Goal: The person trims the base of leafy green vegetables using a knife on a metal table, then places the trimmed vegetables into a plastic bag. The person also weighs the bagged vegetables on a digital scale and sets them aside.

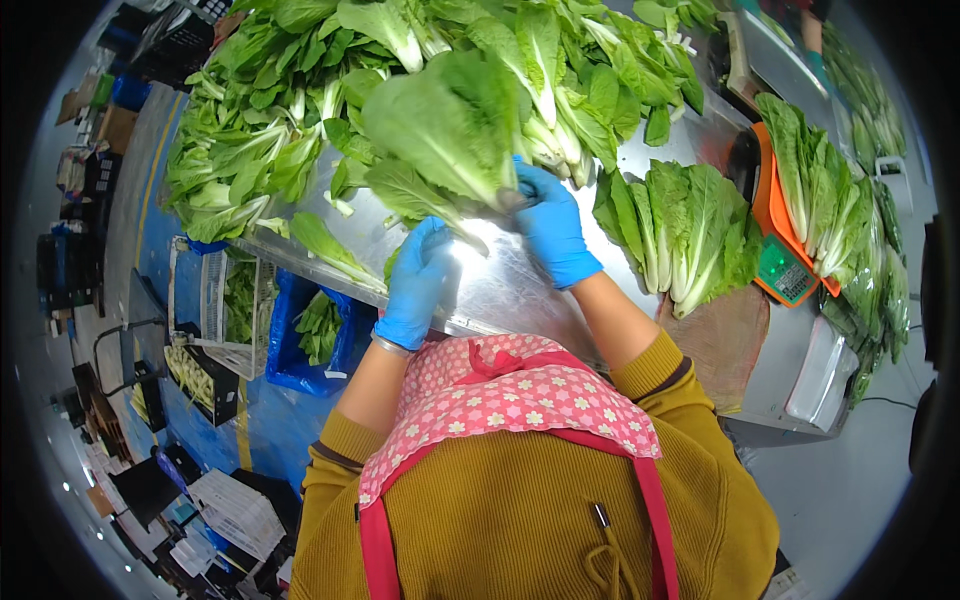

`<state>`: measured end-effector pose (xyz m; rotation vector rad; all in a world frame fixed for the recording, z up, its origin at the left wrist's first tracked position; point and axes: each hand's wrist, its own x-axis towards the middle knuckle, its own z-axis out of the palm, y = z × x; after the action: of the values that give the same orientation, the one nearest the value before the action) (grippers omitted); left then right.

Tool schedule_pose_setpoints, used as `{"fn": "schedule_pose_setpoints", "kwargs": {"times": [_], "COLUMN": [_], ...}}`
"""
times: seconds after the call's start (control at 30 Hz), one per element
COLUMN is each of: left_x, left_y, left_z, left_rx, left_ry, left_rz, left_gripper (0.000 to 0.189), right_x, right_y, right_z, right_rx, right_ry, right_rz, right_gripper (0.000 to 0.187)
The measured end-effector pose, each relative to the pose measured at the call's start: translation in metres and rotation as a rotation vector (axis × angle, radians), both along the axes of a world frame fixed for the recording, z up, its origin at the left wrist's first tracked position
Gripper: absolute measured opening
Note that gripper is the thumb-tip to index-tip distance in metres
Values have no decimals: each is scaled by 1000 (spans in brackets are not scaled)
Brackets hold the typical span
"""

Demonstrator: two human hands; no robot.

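My right hand [553,225], in a blue glove, grips the base of a romaine-type lettuce head [450,135], whose broad leaves point up and left and are blurred. My left hand [420,281], gloved in blue too, is at the lower left of it, near a pale stem; whether its curled fingers hold anything is unclear. Beneath both hands lies a shiny metal table [495,289]. Beyond them spreads a large pile of leafy greens [277,142]. A loose leaf [334,251] rests at the table's near left edge. Trimmed lettuce heads [682,232] lie to the right.
An orange scale [780,225] with a green display carries more lettuce [817,187] at the right. Bagged greens [885,300] lie past it. Below the table's left edge stand a blue-lined bin [289,345] and a white crate [262,300]. Another person's gloved arm [814,45] shows at upper right.
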<state>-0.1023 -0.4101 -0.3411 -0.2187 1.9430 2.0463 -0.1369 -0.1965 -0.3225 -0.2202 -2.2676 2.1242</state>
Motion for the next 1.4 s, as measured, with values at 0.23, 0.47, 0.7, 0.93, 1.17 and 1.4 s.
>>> {"fn": "schedule_pose_setpoints", "kwargs": {"times": [0.23,0.47,0.7,0.93,1.17,1.4], "left_x": [10,13,24,33,43,59], "left_y": [12,25,15,8,7,2], "left_z": [50,78,69,61,56,58], "left_rx": [127,352,277,204,245,406], "left_ry": [-84,-104,-101,-133,8,-70], "left_rz": [-39,-262,92,113,95,94], "left_gripper": [45,38,34,27,32,45], "right_x": [32,64,75,70,81,82], "right_y": [3,-16,-33,-42,-54,-60], "right_z": [25,13,19,19,12,26], "right_rx": [-782,-1696,-737,-593,-421,345], "right_ry": [-274,-673,-367,-478,-180,491], "right_rz": [-8,575,316,319,209,327], "right_gripper": [39,46,47,51,54,77]}}
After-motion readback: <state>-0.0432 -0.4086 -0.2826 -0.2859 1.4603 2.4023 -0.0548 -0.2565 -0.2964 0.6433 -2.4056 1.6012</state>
